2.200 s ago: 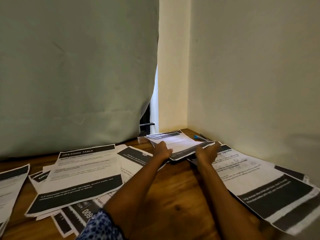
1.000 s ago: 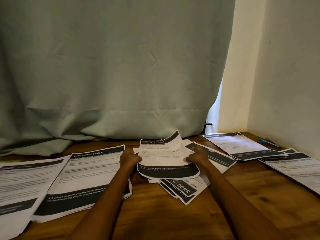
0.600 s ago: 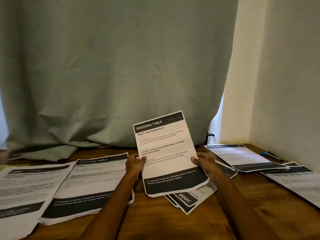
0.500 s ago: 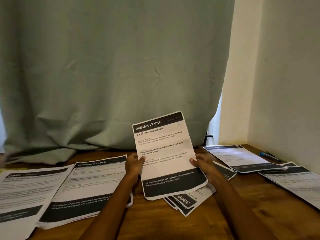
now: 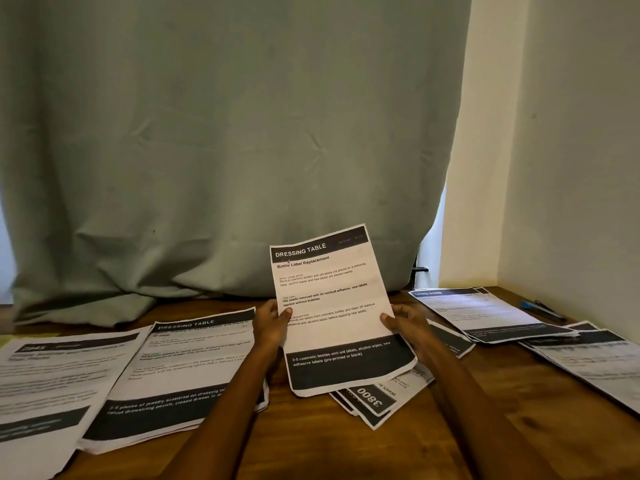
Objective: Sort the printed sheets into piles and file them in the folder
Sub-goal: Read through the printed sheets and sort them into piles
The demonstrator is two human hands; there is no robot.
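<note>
Two hands hold one printed sheet headed "DRESSING TABLE" (image 5: 334, 306) upright above a wooden table (image 5: 311, 441). Left hand (image 5: 272, 323) pinches its left edge, right hand (image 5: 405, 322) grips its right edge. Other sheet piles lie flat: beneath (image 5: 377, 400), left (image 5: 183, 372), right (image 5: 485, 313).

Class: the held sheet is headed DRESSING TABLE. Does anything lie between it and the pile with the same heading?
Nothing visible does. Both hands, left hand and right hand, hold the sheet; the DRESSING TABLE pile lies just left, past the left forearm.
</note>
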